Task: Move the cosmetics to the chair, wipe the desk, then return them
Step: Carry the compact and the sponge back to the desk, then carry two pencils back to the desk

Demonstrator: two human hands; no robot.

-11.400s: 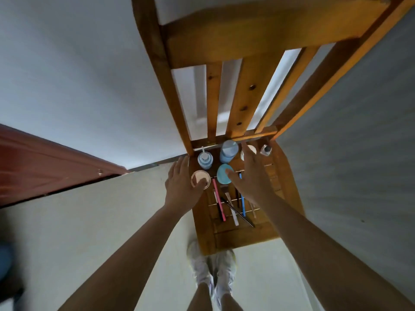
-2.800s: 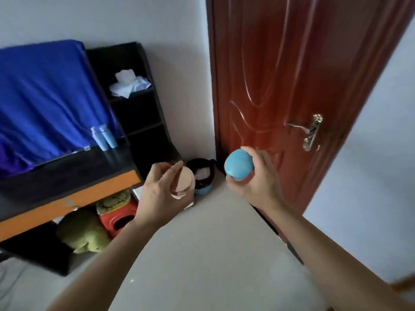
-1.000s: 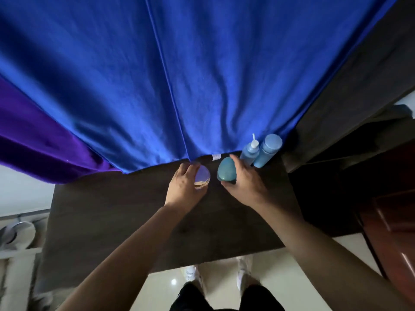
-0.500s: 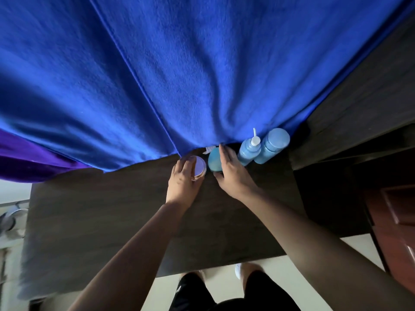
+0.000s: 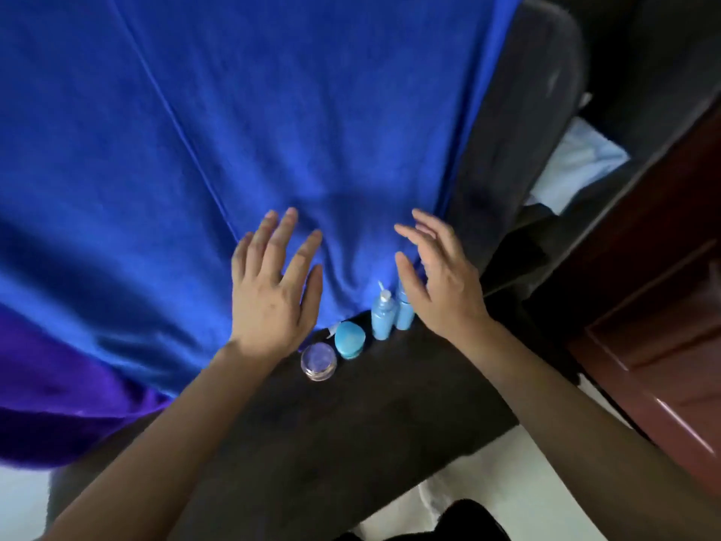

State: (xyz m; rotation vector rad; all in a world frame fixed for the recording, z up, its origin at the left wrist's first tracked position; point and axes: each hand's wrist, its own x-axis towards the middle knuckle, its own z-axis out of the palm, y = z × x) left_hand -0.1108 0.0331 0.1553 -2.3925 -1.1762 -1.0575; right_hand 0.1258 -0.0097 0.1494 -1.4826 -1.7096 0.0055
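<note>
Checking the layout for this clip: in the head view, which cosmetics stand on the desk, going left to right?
Clear jar → teal compact → nozzle bottle → second blue bottle, partly behind the right hand.

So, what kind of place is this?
Most likely a bedroom or dorm room: a dark desk holding a blue pump bottle and a clear jar, a blue cloth hanging behind it, and a red-brown wooden door at the right.
</note>
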